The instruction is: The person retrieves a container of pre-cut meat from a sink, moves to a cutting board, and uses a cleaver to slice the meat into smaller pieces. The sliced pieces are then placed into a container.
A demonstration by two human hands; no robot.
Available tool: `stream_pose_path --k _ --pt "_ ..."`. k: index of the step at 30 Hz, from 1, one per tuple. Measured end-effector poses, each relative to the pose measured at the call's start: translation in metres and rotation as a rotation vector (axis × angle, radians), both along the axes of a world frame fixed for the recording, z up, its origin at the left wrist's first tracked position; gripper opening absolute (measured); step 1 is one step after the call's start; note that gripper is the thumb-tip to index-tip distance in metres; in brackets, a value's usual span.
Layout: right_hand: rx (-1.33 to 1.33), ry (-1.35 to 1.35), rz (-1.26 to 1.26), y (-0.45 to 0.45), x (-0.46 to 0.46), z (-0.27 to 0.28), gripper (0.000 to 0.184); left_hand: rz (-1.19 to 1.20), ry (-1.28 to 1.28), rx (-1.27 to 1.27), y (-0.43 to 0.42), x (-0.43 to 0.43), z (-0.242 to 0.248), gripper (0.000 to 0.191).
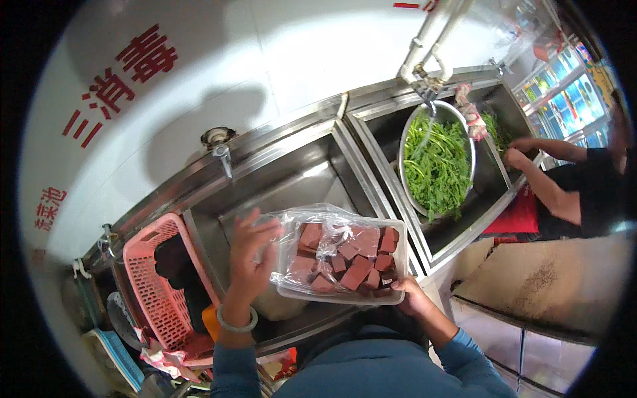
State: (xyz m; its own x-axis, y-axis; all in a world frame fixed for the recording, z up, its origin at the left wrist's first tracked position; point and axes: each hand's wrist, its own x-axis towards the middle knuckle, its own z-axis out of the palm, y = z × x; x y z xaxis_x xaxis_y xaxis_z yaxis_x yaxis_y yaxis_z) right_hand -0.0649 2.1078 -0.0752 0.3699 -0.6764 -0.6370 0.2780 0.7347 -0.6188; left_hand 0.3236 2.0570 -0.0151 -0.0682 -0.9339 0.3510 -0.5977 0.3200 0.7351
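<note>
A clear plastic tub [343, 299] holds several dark red-brown blocks [356, 272], which look like blood curd, with clear plastic film [318, 214] over the tub's left part and far edge. My right hand [413, 297] grips the tub's near right corner, thumb at the rim. My left hand [253, 244] is raised at the tub's left end, fingers spread and slightly blurred; whether a fingertip touches the film I cannot tell. A bracelet circles my left wrist. The tub is above a steel sink basin [293, 186].
A pink plastic basket [161, 293] with dark items stands left. At right, a metal bowl [473, 169] of leafy greens [435, 169] sits in another basin beneath a tap [429, 94]. A person [572, 189] in dark clothing handles greens in the far right basin. Another tap [222, 154] is on the wall.
</note>
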Motion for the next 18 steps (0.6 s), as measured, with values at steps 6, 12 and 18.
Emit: stream_pose_path --k 6,12,18 --pt "0.005 -0.012 -0.106 0.017 -0.014 0.014 0.077 0.476 0.729 0.252 0.030 -0.011 -0.026 0.041" --pt "-0.021 -0.124 -0.288 0.062 -0.051 0.033 0.085 0.105 1.215 0.794 0.029 -0.069 -0.054 0.051" --pt "-0.162 -0.088 -0.528 0.147 -0.095 0.013 0.089 -0.277 1.079 1.057 0.019 -0.173 -0.062 0.050"
